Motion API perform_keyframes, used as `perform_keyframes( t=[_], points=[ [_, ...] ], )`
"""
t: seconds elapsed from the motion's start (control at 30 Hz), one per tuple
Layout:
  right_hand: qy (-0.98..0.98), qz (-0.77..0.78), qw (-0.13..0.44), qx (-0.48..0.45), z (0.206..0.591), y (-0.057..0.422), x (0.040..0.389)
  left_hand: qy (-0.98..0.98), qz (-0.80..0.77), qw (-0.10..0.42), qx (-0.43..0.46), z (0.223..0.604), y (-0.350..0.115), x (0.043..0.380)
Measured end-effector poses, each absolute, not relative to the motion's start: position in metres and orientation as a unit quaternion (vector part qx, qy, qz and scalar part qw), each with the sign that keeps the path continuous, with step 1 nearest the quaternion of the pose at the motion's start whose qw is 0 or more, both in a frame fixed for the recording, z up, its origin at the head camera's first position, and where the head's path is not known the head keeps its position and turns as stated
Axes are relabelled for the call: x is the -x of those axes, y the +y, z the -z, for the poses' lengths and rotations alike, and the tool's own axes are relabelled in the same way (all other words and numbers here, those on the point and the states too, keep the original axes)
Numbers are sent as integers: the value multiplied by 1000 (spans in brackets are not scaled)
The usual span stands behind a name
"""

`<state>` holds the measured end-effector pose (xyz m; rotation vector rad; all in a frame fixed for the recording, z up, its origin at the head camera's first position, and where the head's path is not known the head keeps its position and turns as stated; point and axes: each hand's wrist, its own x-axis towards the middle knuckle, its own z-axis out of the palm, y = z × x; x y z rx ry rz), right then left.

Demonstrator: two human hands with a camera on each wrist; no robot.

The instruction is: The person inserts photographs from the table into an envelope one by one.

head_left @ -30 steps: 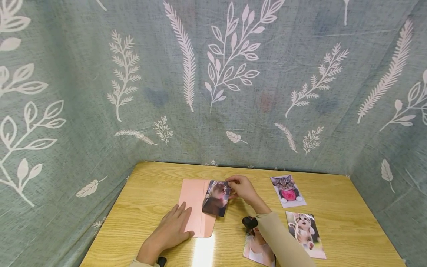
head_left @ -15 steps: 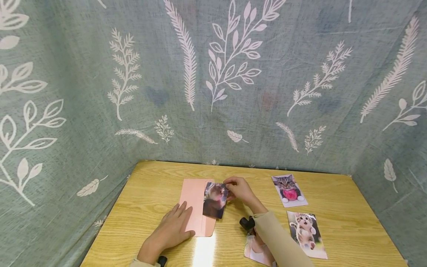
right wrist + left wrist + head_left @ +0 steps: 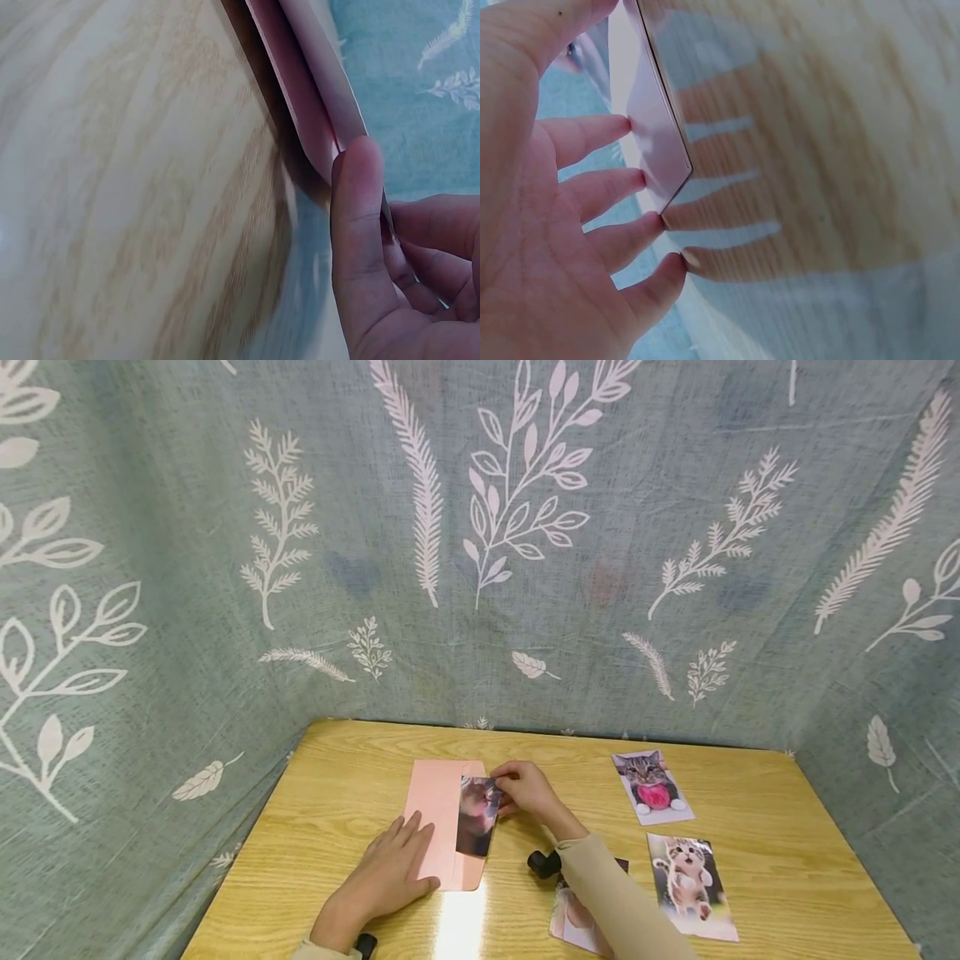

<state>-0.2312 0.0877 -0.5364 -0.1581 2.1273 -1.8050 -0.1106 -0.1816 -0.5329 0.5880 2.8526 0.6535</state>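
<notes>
A pink envelope (image 3: 433,793) lies on the wooden table with its flap side toward the right. My left hand (image 3: 392,867) rests on its lower left part, fingers spread and straight; in the left wrist view the fingertips (image 3: 651,180) touch the envelope's edge. With thumb and fingers my right hand (image 3: 528,793) pinches the right edge of a dark photo card (image 3: 476,820). The card's left edge is hidden under the envelope's front. In the right wrist view the thumb (image 3: 358,202) presses on the card's edge, close to the pink flap (image 3: 292,90).
Two kitten photo cards lie at the right, a cat with a pink heart (image 3: 651,788) and a standing kitten (image 3: 690,887). Another photo card (image 3: 576,920) is partly covered by the right sleeve (image 3: 622,902). A leaf-patterned curtain (image 3: 480,552) stands behind the table.
My right hand has moved left with the photo card, whose left part has gone from lying over the envelope to being hidden inside it. The left hand has stayed in place.
</notes>
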Motion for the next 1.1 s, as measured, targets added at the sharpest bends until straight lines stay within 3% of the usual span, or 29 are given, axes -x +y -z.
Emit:
perform_keyframes(
  t=[0.73, 1.1],
  points=[
    [764, 614, 185, 66, 540, 59, 230, 954, -215, 85, -192, 532, -182, 111],
    [790, 595, 139, 56, 533, 70, 225, 956, -209, 82, -191, 533, -181, 112]
  ],
)
